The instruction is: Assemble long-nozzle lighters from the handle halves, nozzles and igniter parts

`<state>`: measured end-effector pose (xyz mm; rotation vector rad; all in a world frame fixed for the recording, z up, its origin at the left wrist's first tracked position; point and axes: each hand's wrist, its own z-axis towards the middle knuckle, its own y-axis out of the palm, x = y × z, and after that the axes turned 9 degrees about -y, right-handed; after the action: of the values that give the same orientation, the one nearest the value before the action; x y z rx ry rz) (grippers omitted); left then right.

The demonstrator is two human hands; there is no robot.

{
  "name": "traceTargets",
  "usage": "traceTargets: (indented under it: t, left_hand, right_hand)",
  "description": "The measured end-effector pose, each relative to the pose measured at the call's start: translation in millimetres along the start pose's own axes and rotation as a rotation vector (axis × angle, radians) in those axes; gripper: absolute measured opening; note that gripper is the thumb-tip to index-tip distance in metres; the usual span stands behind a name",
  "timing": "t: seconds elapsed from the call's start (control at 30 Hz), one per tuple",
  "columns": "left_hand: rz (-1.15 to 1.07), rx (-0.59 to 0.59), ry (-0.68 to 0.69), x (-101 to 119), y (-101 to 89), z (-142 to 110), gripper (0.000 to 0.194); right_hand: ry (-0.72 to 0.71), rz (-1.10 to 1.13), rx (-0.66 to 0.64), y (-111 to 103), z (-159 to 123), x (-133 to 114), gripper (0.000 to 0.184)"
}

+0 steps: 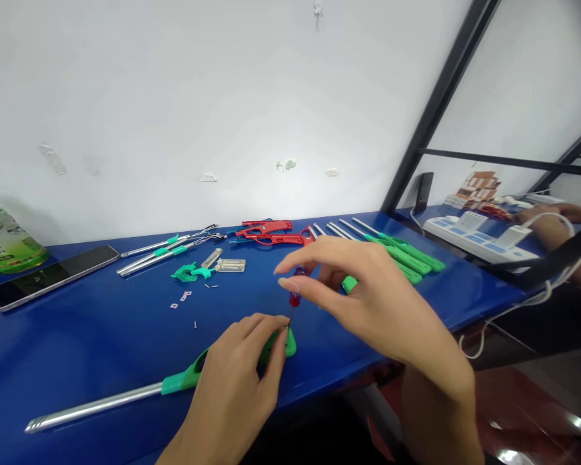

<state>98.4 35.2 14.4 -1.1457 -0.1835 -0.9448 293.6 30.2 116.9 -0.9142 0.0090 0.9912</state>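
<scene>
A long-nosed gas lighter [174, 382] with a green handle and silver tube lies on the blue table, its tube pointing to the lower left. My left hand [239, 368] is closed over the handle, hiding much of it, with fingertips near the handle's end. Between the thumb and fingers of my right hand [356, 284] is a small red screwdriver [295, 299]. It points down, and its tip meets the handle end beside my left fingertips. Whether a screw sits under the tip is hidden.
Small screws [195, 325], pale plates [174, 306] and metal-framed parts [230, 265] lie left of centre. Behind are silver tubes [150, 258], red handle shells [271, 227] and several green lighters [407, 255]. A phone [53, 276], green-labelled bottle [10, 239], power strip [479, 242] and another person's arm [561, 226] flank these.
</scene>
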Motion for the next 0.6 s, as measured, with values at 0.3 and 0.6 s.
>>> traceTargets:
  t: [0.3, 0.6]
  left_hand:
    - [0.042, 0.019, 0.051, -7, 3.4, 2, 0.024]
    - [0.021, -0.054, 0.026, -8, 3.0, 1, 0.026]
  right_hand:
    - [0.09, 0.118, -0.077, 4, -1, -5, 0.035]
    - [0.084, 0.239, -0.094, -2, 0, -6, 0.023]
